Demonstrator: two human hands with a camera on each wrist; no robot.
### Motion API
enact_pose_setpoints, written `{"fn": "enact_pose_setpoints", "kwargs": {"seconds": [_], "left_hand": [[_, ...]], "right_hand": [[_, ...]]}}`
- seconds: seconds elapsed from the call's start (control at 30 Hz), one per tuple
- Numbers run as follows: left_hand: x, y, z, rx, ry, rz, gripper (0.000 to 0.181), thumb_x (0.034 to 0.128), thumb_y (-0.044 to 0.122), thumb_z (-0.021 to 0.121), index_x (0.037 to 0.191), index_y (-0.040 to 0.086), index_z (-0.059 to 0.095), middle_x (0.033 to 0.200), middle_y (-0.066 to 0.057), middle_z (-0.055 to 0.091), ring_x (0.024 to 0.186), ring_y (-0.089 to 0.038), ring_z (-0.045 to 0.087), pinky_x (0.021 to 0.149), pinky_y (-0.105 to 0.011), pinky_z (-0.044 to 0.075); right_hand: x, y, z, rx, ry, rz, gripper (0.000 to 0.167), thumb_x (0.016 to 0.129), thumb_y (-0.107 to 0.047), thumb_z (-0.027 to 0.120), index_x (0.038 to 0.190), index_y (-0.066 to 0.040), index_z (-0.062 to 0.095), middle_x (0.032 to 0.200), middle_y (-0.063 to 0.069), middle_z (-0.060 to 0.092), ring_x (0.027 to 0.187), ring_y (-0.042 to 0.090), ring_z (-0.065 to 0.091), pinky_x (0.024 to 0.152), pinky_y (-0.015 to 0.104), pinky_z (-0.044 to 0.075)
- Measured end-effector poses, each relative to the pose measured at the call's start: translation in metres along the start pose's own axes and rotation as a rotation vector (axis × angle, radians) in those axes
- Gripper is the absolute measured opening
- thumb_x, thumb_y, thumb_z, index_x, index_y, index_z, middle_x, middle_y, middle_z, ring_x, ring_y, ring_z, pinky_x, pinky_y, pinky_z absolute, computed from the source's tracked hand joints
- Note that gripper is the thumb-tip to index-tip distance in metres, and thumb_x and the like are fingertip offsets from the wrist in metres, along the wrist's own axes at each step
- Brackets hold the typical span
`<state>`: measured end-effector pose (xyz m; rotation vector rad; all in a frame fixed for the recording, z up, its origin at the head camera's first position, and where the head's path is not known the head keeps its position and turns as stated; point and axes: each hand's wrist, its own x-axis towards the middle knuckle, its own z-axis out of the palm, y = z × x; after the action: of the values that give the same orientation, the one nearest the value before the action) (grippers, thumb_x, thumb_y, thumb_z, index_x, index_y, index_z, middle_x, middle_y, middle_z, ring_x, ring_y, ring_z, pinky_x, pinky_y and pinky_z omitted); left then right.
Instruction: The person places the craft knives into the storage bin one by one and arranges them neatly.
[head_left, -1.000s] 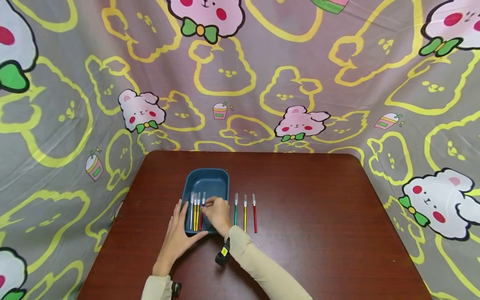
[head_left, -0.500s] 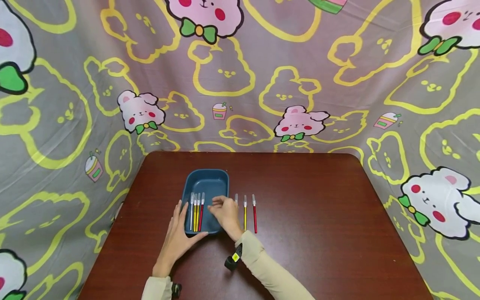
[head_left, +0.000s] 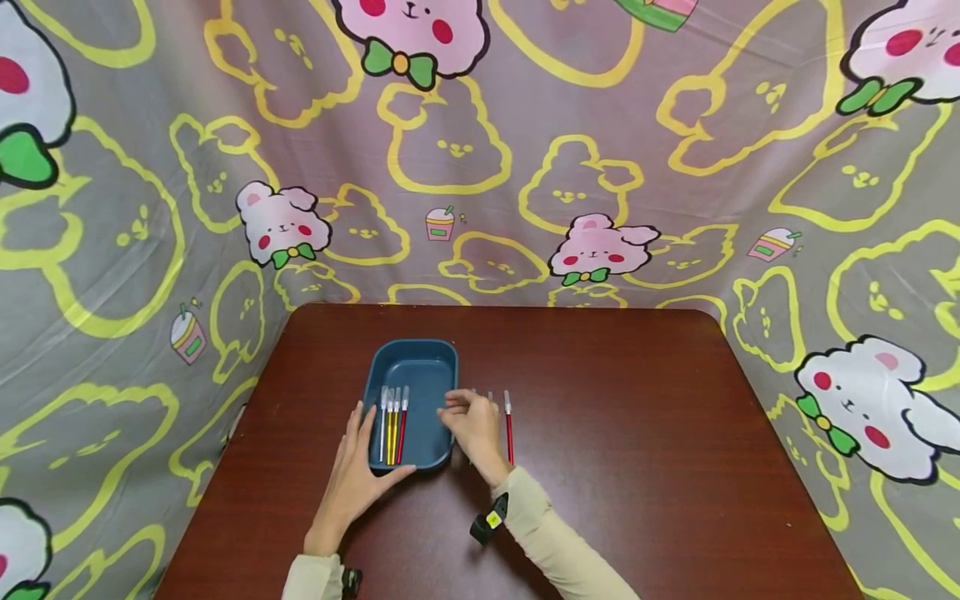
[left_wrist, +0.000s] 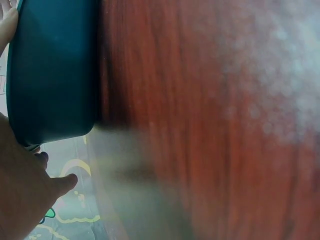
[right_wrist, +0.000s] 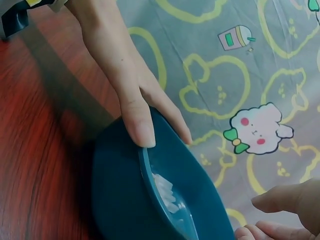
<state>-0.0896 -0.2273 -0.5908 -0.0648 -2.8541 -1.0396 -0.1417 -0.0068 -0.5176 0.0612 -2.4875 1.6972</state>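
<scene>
In the head view my left hand [head_left: 348, 483] lies spread at the near left corner of the blue tray [head_left: 411, 346], fingers along its left side and thumb at its front rim. Inside stand out a silver pen [head_left: 383, 429], two yellow pens [head_left: 392, 433] and a red pen [head_left: 402, 429], side by side with clear caps. My right hand [head_left: 476, 429], loosely bent with nothing seen in it, hovers by the tray's right rim, over two mostly hidden pens. Another red pen [head_left: 509, 429] lies just right of it. The right wrist view shows my left thumb on the tray's rim [right_wrist: 145, 175].
The brown table [head_left: 637, 433] extends to the right of the pens. Patterned cloth [head_left: 525, 183] hangs behind the table and on both sides. Each wrist wears a black camera mount, the right one [head_left: 489, 518] near the sleeve.
My right hand has moved right, from above the tray's pens to its right rim, and now covers the green and yellow pens on the table. My left hand has stayed in place.
</scene>
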Motion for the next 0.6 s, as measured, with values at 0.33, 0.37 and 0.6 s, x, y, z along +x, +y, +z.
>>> {"fn": "enact_pose_setpoints", "kwargs": {"seconds": [0.33,0.37,0.6], "left_hand": [[0.001,0.001,0.0,0.006,-0.004,-0.02,0.125,0.0775,0.059,0.09,0.17,0.016,0.018,0.176,-0.016,0.007,0.158,-0.049,0.015,0.119,-0.075,0.019],[0.001,0.002,0.0,0.005,-0.005,-0.023,0.125,0.0773,0.06,0.089,0.17,0.017,0.018,0.176,-0.016,0.007,0.158,-0.049,0.015,0.119,-0.076,0.019],[0.0,0.002,0.0,-0.003,-0.008,-0.035,0.125,0.0771,0.063,0.088,0.17,0.017,0.018,0.176,-0.016,0.007,0.158,-0.05,0.015,0.117,-0.078,0.021]], "right_hand": [[0.003,0.015,-0.015,0.025,0.05,-0.039,0.022,0.079,0.003,0.083,0.1,0.006,0.078,0.09,0.017,0.079,0.076,0.028,0.077,0.066,0.025,0.06],[0.004,0.017,-0.016,0.019,0.061,-0.032,0.022,0.079,0.002,0.084,0.1,0.005,0.079,0.089,0.015,0.079,0.076,0.027,0.077,0.066,0.024,0.06],[0.005,0.023,-0.025,0.013,0.087,-0.009,0.021,0.08,0.002,0.084,0.1,0.005,0.08,0.09,0.017,0.079,0.078,0.029,0.078,0.068,0.026,0.061]]}}
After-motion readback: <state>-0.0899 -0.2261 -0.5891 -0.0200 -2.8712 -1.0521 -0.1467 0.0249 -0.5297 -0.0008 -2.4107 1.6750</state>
